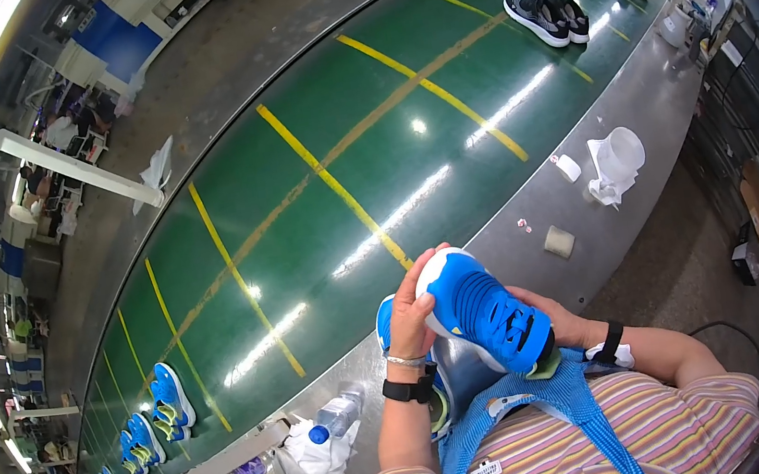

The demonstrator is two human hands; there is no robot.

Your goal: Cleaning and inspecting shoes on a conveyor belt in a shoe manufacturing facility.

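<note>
A blue sneaker [485, 309] with blue laces and a white toe is held up in front of my chest, over the grey edge of the green conveyor belt [317, 207]. My left hand [412, 310] grips its toe end, a black watch and a bracelet on that wrist. My right hand [561, 318] holds the heel end from the right, with a black band on its wrist. A second blue shoe [386, 321] lies partly hidden under my left hand.
Pairs of blue shoes [170, 402] ride the belt at the far left; black [547, 16], pink and blue pairs at the far right. On the grey ledge lie a white cloth with a cup [616, 160], a small block [559, 241], water bottles [337, 419] and a white bag.
</note>
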